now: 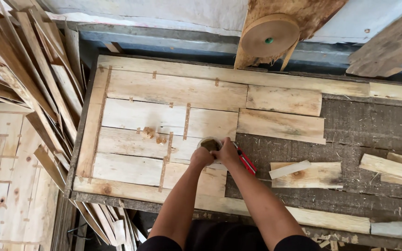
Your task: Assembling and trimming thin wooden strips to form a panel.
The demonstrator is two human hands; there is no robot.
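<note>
At the middle of the workbench point(350, 125), one small round container point(210, 143) is sitting on pieced veneer sheets point(164, 116). Both hands are meeting over it: the left hand point(201, 157) is curling against its rim, the right hand point(227, 153) is clamping one red-handled tool point(245, 160). One brown tape roll point(269, 35) is hanging above; loose strips point(19, 69) are leaning left.

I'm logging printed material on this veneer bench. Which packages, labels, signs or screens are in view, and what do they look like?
None: no package, label, sign or screen shows.
Nearest to packaging: a round brown paper tape roll, green core, hanging above the bench.
A smaller tape roll sits between left hand and right hand.
</note>
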